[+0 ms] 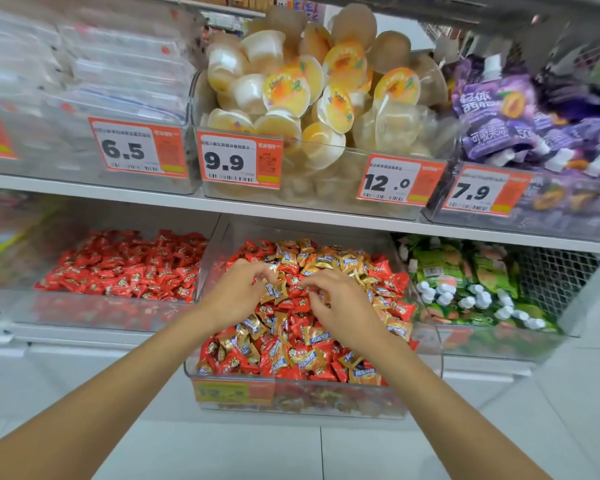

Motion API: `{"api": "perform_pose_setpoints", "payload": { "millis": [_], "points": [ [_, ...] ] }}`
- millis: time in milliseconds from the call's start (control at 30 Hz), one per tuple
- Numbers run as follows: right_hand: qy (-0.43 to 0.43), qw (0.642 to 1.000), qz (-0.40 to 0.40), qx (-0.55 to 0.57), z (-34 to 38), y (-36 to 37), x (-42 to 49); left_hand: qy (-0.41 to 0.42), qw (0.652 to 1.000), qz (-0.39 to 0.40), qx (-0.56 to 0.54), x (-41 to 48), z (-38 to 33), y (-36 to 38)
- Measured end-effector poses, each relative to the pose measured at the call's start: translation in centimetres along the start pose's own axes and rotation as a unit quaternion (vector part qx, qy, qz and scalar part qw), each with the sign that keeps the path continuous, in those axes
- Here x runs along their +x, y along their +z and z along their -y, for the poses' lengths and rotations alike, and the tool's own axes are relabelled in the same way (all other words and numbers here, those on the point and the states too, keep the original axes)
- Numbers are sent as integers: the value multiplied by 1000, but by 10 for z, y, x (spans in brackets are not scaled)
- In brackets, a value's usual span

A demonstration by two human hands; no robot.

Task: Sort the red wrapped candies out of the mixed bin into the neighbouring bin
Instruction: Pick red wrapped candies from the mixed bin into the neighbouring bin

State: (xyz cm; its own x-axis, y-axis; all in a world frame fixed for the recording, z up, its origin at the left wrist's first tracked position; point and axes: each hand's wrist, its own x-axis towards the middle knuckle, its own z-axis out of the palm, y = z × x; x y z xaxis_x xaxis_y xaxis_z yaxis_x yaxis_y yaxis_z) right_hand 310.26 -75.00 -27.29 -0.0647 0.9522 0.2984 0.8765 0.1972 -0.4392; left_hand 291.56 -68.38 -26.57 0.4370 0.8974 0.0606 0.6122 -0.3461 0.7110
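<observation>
Both hands work over the clear mixed bin (pixel 426 344) on the lower shelf: the left hand (pixel 238 294) and right hand (pixel 340 303) have fingers curled among the wrappers, but whether either is pinched on a piece cannot be told. Red wrapped candies (pixel 300 304) lie interleaved with gold wrapped candies (pixel 314 336) directly beneath. Recommended practice: pinch one red twist end, lift clear of gold neighbours, then carry left to the all-red bin (pixel 94 315) alongside.

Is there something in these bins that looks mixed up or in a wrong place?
Yes. The middle bin holds red candies jumbled with gold candies, while the left bin holds only red ones. Both hands, left hand and right hand, are in the jumble.
</observation>
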Motion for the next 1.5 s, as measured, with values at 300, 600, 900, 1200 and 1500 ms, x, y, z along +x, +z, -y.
{"api": "perform_pose_setpoints", "payload": {
  "millis": [300,600,900,1200,1500],
  "points": [
    [15,989,147,-23,-10,-13,7,-1,1000,-9,5,4,6,-8],
    [152,947,11,282,-34,-57,-7,26,997,70,32,16,5,20],
    [212,872,-4,442,-38,-63,-21,158,954,58,247,14,5,49],
    [197,881,-4,429,-37,-64,-23,102,994,12,48,18,9,26],
    [92,986,24,140,-27,-48,-15,95,990,-20,102,23,18,26]
  ]
}}
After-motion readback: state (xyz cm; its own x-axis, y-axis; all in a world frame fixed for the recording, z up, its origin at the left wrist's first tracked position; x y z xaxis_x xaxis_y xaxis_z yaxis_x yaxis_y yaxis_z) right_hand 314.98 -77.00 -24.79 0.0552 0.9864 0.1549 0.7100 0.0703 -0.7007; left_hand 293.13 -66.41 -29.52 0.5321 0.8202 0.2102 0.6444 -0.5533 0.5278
